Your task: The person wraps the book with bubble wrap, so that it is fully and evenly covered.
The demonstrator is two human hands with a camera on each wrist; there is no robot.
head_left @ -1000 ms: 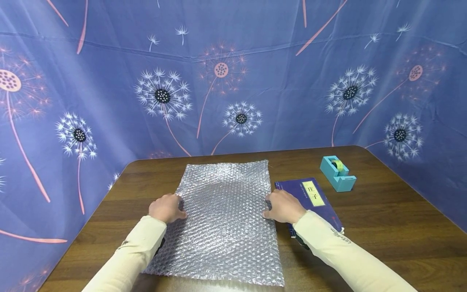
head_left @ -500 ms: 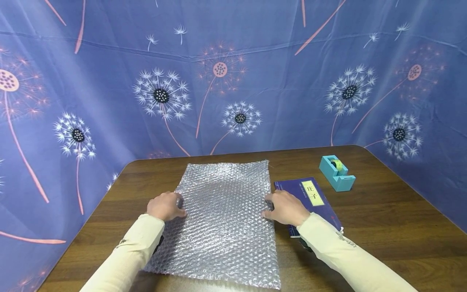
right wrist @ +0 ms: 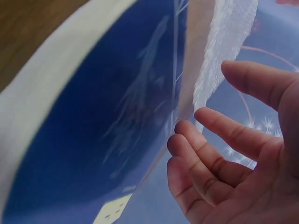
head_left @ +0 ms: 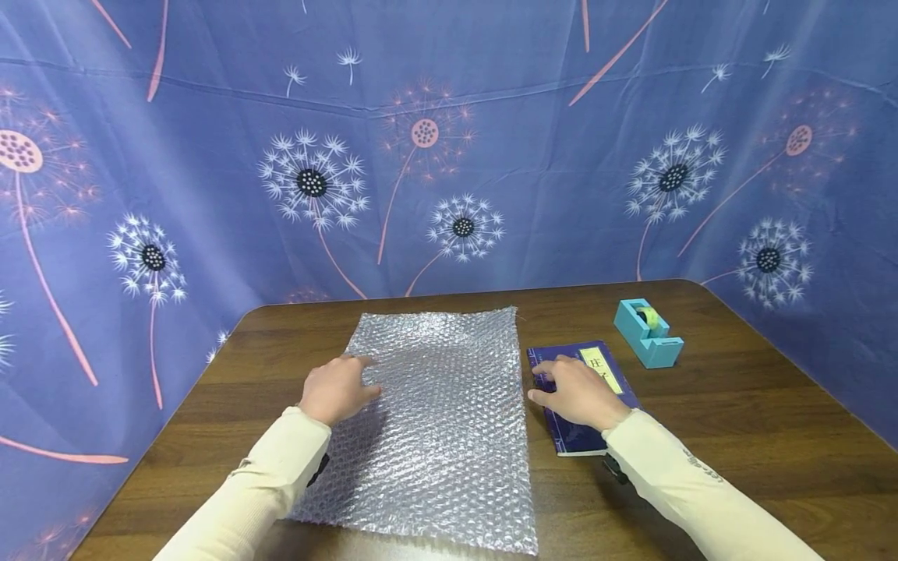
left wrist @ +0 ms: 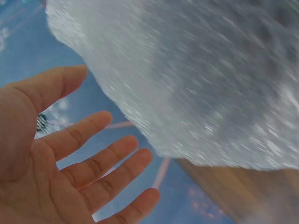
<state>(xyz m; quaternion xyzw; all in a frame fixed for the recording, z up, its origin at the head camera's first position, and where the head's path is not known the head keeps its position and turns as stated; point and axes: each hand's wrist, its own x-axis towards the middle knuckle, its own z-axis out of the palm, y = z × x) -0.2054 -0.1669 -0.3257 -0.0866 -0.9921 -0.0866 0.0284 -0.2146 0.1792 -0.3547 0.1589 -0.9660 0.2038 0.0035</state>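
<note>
A sheet of clear bubble wrap (head_left: 442, 436) lies flat on the wooden table. Over its left edge hovers my left hand (head_left: 337, 389), fingers spread and relaxed; the left wrist view shows the palm (left wrist: 42, 182) holding nothing, with the bubble wrap (left wrist: 201, 93) beyond the fingertips. To the right of the sheet lies a dark blue book (head_left: 582, 440) with a pale yellow title label. My right hand (head_left: 578, 393) is above that book and hides part of its cover. Its fingers are loosely bent and hold nothing in the right wrist view, beside the blue cover (right wrist: 107, 107).
A turquoise tape dispenser (head_left: 648, 335) with a yellow-green roll stands at the back right of the brown table (head_left: 744, 428). Behind the table hangs a blue cloth (head_left: 547, 156) printed with dandelions.
Both hands have left the side edges of the bubble wrap. The left hand has shifted slightly right over the sheet; the right hand has moved right, over the book. The sheet stays nearly in place.
</note>
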